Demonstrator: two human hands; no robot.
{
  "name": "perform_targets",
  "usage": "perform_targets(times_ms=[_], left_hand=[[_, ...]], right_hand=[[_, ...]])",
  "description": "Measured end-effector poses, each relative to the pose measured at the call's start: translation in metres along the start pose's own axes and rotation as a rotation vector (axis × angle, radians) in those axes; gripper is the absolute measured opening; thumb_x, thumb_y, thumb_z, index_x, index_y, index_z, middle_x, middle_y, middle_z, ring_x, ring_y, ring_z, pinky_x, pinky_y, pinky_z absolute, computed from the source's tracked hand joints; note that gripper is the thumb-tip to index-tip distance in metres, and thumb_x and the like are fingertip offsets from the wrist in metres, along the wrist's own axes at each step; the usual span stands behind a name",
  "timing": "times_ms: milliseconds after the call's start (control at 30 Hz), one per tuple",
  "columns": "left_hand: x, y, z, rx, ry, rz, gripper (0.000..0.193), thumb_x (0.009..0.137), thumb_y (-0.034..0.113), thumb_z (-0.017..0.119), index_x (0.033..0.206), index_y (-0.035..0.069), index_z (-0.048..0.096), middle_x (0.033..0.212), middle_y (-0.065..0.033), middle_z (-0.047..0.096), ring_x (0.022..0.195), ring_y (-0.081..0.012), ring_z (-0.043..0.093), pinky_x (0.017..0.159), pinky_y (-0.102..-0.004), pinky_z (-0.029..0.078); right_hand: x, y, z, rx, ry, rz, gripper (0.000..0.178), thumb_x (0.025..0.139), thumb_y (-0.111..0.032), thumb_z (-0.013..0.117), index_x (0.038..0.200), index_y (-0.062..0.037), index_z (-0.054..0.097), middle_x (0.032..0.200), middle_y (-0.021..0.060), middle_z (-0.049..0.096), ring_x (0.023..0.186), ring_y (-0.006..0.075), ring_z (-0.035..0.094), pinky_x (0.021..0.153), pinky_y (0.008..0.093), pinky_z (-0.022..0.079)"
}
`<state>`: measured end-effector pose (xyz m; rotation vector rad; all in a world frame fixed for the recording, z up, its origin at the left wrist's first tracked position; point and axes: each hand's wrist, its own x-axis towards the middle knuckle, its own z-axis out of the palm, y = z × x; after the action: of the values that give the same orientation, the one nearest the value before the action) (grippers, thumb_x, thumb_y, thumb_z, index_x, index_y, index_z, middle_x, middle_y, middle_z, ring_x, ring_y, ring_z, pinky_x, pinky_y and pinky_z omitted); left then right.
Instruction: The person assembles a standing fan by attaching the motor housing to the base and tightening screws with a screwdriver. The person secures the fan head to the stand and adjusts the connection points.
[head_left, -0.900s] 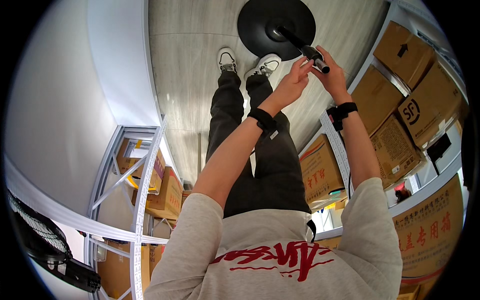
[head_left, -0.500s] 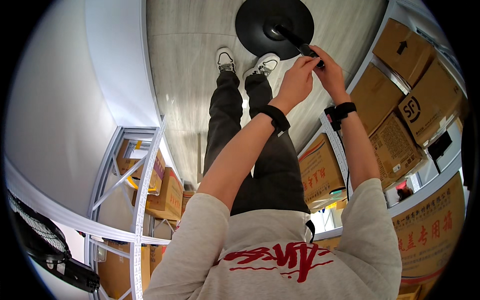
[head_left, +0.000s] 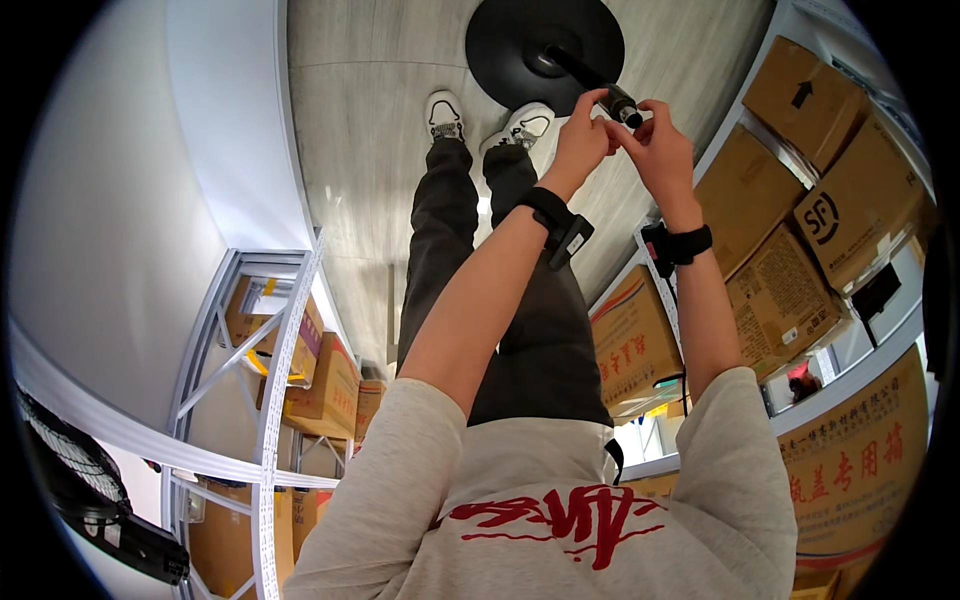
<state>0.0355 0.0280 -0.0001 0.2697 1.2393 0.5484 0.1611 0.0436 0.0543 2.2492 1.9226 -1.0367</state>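
A black pole [head_left: 583, 73] rises from a round black base [head_left: 500, 50] on the floor, its collared upper end [head_left: 621, 105] tilted toward me. My left hand [head_left: 580, 148] is at the left side of that end, index fingertip against the collar and thumb apart from it. On the other side, my right hand [head_left: 662, 158] has its thumb and index finger spread, the index tip close to the pole's end. The two thumbs meet or nearly meet just below the end. Neither hand wraps round the pole. Both wrists wear black straps with small black boxes.
Metal shelving with cardboard boxes [head_left: 785, 290] runs along my right. Another grey rack [head_left: 285, 370] with boxes stands at the left, below a white panel [head_left: 235, 130]. My shoes [head_left: 520, 127] are close to the base's near edge. A black mesh-backed object [head_left: 80, 470] is at lower left.
My fingers, earlier closed about the pole's upper end, have loosened and spread, so the end now shows between them. My hands have moved slightly apart. The base stays in place.
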Motion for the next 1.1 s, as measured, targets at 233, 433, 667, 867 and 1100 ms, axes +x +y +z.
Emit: perform_targets(times_ms=[233, 433, 667, 867, 1100], left_hand=[[0.009, 0.0, -0.007, -0.488, -0.223, -0.143, 0.042, 0.105, 0.023, 0.034, 0.145, 0.009, 0.035, 0.116, -0.0211, 0.06, 0.103, -0.0295, 0.064, 0.092, -0.0409, 0.054], [0.011, 0.0, -0.01, -0.476, -0.257, -0.182, 0.043, 0.106, 0.025, 0.037, 0.147, 0.013, 0.034, 0.12, -0.019, 0.057, 0.108, -0.0283, 0.061, 0.098, -0.0421, 0.051], [0.01, 0.007, 0.004, -0.599, -0.094, -0.26, 0.048, 0.104, 0.029, 0.043, 0.146, 0.013, 0.03, 0.117, -0.0213, 0.056, 0.104, -0.0317, 0.061, 0.095, -0.0451, 0.052], [0.049, -0.024, -0.004, -1.164, -0.219, -0.467, 0.042, 0.1, 0.018, 0.046, 0.13, -0.007, 0.031, 0.116, -0.0302, 0.049, 0.112, -0.0421, 0.054, 0.1, -0.0553, 0.046], [0.051, -0.005, -0.013, -0.733, -0.215, -0.388, 0.043, 0.096, 0.025, 0.06, 0.12, -0.007, 0.044, 0.118, -0.0235, 0.053, 0.108, -0.0351, 0.057, 0.099, -0.0465, 0.047]], right_hand=[[-0.006, 0.003, 0.0, -0.056, 0.068, -0.149, 0.027, 0.087, -0.025, 0.07, 0.1, -0.0058, 0.057, 0.075, 0.0103, 0.066, 0.066, 0.0261, 0.065, 0.058, 0.0358, 0.051], [-0.015, -0.006, -0.029, -0.01, 0.065, -0.281, 0.021, 0.085, -0.013, 0.07, 0.102, -0.0059, 0.06, 0.084, 0.0101, 0.066, 0.071, 0.0245, 0.064, 0.061, 0.0339, 0.051], [-0.016, -0.006, -0.036, -0.028, 0.054, -0.299, 0.023, 0.083, -0.014, 0.072, 0.102, -0.0065, 0.06, 0.08, 0.0098, 0.064, 0.066, 0.0243, 0.062, 0.059, 0.0347, 0.05], [-0.016, -0.014, -0.039, 0.006, 0.046, -0.253, 0.023, 0.083, -0.016, 0.073, 0.1, -0.0063, 0.06, 0.075, 0.0087, 0.063, 0.062, 0.0222, 0.061, 0.057, 0.034, 0.05], [-0.015, -0.012, -0.039, 0.006, 0.036, -0.259, 0.022, 0.084, -0.016, 0.073, 0.097, -0.0062, 0.059, 0.075, 0.0081, 0.063, 0.061, 0.0212, 0.061, 0.056, 0.0333, 0.049]])
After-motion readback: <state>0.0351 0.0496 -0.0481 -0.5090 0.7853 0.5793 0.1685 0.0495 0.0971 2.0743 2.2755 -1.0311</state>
